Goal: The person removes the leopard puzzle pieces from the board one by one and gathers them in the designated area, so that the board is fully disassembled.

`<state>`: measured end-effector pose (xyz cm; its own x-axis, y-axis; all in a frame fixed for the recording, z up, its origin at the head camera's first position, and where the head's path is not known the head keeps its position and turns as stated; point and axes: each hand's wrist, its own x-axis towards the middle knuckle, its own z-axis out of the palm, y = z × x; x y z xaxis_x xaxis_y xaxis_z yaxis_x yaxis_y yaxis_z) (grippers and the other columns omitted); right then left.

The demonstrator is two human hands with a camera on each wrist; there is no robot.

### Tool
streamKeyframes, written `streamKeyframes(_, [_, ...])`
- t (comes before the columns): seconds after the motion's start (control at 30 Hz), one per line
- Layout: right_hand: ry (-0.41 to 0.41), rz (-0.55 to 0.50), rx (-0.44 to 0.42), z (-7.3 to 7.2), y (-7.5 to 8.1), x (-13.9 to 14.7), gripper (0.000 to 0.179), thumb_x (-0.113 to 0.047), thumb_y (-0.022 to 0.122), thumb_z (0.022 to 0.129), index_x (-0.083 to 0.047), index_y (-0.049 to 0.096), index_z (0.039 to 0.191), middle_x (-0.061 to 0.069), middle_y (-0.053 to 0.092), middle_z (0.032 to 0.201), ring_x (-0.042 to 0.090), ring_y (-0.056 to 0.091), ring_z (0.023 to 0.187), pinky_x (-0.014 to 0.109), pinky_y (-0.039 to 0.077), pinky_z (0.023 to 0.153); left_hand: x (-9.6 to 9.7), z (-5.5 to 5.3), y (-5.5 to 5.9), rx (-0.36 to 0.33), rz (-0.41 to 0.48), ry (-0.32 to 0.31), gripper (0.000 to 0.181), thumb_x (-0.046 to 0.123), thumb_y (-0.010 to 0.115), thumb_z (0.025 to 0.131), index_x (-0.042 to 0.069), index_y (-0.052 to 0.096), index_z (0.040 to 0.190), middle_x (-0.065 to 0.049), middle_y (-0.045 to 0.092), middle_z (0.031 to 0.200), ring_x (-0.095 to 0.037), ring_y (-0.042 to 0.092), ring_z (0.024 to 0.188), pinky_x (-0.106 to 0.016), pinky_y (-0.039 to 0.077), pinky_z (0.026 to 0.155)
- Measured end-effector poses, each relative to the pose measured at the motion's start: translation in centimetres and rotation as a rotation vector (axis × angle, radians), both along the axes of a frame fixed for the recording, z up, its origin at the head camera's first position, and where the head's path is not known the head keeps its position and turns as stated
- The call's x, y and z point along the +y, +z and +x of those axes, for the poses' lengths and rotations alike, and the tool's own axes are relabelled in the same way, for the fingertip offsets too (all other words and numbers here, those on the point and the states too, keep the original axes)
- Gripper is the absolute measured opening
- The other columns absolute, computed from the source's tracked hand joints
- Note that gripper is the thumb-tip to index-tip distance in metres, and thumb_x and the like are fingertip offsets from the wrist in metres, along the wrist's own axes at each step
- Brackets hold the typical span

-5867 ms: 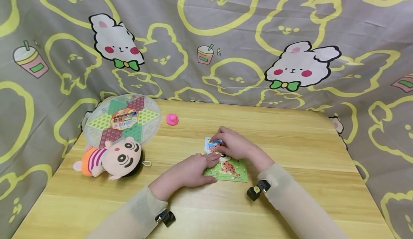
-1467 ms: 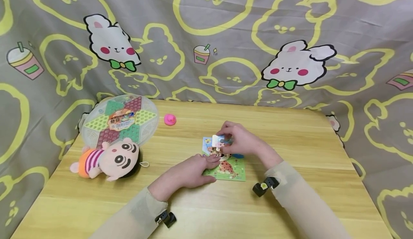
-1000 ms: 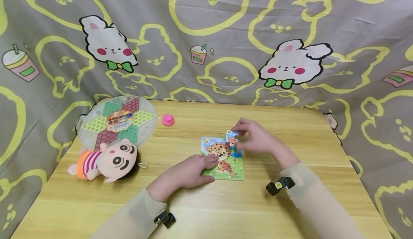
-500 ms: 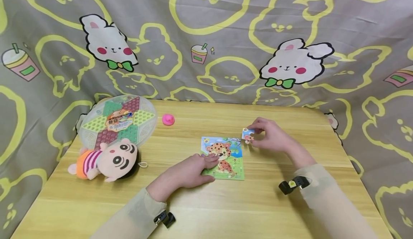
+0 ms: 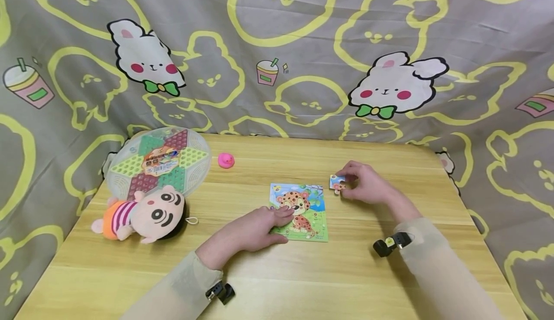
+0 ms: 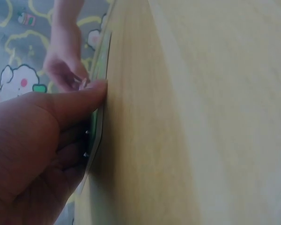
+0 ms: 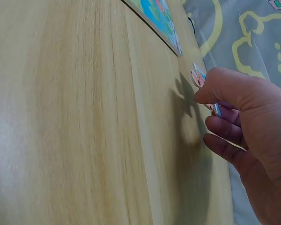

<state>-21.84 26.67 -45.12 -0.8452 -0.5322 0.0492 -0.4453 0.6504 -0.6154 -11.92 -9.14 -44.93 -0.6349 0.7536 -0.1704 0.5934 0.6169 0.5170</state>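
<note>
Currently, left hand [image 5: 261, 226] lies on the leopard puzzle [image 5: 318, 220] near frame center, fingers extended, not gripping. Right of it, puzzle piece [image 5: 335, 181] hangs above the desk [image 5: 268, 281], pinched between thumb and fingers of right hand [image 5: 365, 184], center-right. Best practice: press leopard puzzle flat; hold puzzle piece by edges, level, interlocking tabs uncovered.

Dark-spotted orange over green and blue across the square, flat leopard puzzle [image 5: 306, 221]. At two o'clock from it, blue and orange on the small jigsaw piece [image 5: 335, 181]; at nine, magenta-and-white stripes beside orange on the plush doll [image 5: 140, 214]; at ten, solid pink on the little rounded duck [image 5: 226, 161].
</note>
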Motion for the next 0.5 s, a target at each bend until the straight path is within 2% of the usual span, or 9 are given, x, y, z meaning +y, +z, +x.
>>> streamKeyframes(0.23, [-0.001, 0.005, -0.009, -0.40, -0.77, -0.17, 0.047, -0.003, 0.086, 0.077, 0.002, 0.074, 0.123, 0.007, 0.064, 0.106, 0.023, 0.057, 0.091, 0.035, 0.052, 0.077, -0.21, -0.17, -0.02, 0.001, -0.012, -0.009, 0.063, 0.037, 0.070, 0.103, 0.011, 0.050, 0.157, 0.000, 0.037, 0.167, -0.018, 0.032, 0.154, -0.048, 0.026, 0.126])
streamKeyframes(0.5, [-0.040, -0.001, -0.053, -0.26, -1.08, -0.30, 0.046, -0.003, 0.086, 0.080, 0.002, 0.074, 0.124, 0.009, 0.061, 0.108, 0.023, 0.054, 0.092, 0.036, 0.049, 0.078, -0.10, -0.19, -0.02, 0.000, -0.016, -0.002, 0.063, 0.037, 0.070, 0.103, 0.011, 0.051, 0.157, 0.000, 0.036, 0.167, -0.017, 0.032, 0.155, -0.049, 0.025, 0.126])
